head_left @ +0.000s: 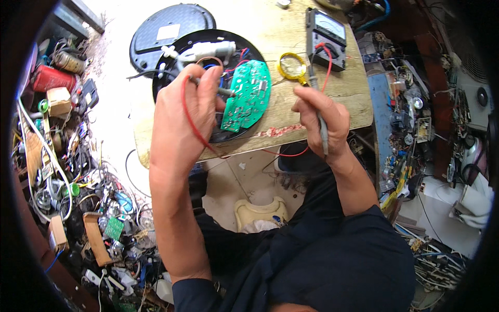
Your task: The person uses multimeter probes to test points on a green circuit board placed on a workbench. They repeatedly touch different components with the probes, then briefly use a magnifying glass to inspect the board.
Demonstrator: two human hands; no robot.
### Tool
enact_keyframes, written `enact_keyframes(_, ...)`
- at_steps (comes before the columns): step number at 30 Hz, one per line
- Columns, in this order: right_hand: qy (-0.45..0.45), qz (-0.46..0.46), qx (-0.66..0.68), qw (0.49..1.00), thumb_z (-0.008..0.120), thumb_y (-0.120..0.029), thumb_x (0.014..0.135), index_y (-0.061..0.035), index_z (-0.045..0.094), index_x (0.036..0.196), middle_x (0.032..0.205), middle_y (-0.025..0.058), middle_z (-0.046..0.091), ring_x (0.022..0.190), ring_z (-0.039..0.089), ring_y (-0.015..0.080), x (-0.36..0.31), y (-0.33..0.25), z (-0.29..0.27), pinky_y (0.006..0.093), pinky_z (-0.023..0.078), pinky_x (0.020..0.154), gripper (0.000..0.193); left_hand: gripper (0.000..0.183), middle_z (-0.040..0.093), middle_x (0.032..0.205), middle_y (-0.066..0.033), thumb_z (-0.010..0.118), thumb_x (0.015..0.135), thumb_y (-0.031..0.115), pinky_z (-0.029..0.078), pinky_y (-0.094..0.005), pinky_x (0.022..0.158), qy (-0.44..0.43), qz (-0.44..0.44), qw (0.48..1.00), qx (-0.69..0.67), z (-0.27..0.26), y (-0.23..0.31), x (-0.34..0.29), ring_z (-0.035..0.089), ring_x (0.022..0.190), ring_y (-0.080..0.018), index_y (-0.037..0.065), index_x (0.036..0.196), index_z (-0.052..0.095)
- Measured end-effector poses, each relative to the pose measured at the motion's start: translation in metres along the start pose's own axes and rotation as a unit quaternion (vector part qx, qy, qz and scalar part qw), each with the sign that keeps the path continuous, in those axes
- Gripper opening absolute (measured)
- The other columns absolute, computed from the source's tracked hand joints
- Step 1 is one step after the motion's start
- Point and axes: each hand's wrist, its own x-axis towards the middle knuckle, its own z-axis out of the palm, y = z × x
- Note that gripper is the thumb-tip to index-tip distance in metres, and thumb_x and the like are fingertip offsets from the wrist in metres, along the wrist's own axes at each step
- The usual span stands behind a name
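My left hand [184,112] is closed on a dark test probe, its red lead [188,112] looping down past my wrist. This probe points at the left edge of a green circuit board [250,93]; I cannot tell whether it touches. The board leans on an open round black housing [156,86] with wires and a white cylindrical part [210,50] inside. To the right of the board, my right hand [327,117] grips a grey test probe [323,136], pointing downward. Just above those fingers is a yellow-rimmed magnifying glass [292,66]; whether my hand touches its handle is unclear.
An analog multimeter [326,39] lies at the table's far right. Behind the housing rests a round black cover [171,34]. The wooden table [280,26] ends just before my body. Heaped cables and parts [99,197] crowd the left floor; more electronic parts [410,114] lie at right.
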Motion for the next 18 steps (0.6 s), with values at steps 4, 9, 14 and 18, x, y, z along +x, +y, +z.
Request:
enact_keyframes(4,0.102,0.053,-0.074,0.991,0.067,-0.001,0.105,-0.0002,0.071,0.13,0.091,0.007,0.076,0.072,0.067,0.0089,0.004,0.028,-0.025,0.0235,0.053,0.065,0.025,0.036,0.07,0.068,-0.0079,0.061,0.113,0.031,0.047,-0.0293,0.051,-0.008,-0.034,0.999,-0.016,-0.001,0.005,-0.002,0.06,0.053,-0.0111,-0.001,0.101,0.071)
enact_keyframes(9,0.211,0.111,-0.112,0.965,0.075,0.0,0.098,-0.003,0.072,0.126,0.098,0.0086,0.078,0.086,0.073,0.0129,0.012,0.092,-0.069,0.028,0.058,0.078,0.029,0.034,0.07,0.069,-0.0075,0.06,0.114,0.029,0.046,-0.0282,0.05,-0.009,-0.033,0.999,-0.006,0.0,0.003,-0.001,0.058,0.052,-0.0105,-0.001,0.099,0.069)
enact_keyframes(14,0.131,0.167,-0.1,0.972,0.079,-0.002,0.095,-0.0067,0.072,0.128,0.112,0.0028,0.077,0.097,0.068,0.0101,0.022,0.139,-0.084,0.0271,0.056,0.089,0.034,0.035,0.069,0.069,-0.0075,0.058,0.115,0.028,0.045,-0.0278,0.049,-0.012,-0.023,1.0,-0.009,0.0,0.002,-0.001,0.056,0.051,-0.0097,-0.001,0.098,0.068)
enact_keyframes(18,0.069,0.176,-0.083,0.978,0.08,0.001,0.092,-0.0042,0.073,0.122,0.105,0.0025,0.075,0.095,0.067,0.0102,0.021,0.154,-0.085,0.0257,0.055,0.085,0.031,0.036,0.068,0.069,-0.0066,0.057,0.115,0.029,0.044,-0.0263,0.049,-0.01,-0.032,0.999,-0.002,0.002,0.003,-0.001,0.055,0.052,-0.0083,-0.001,0.098,0.067)
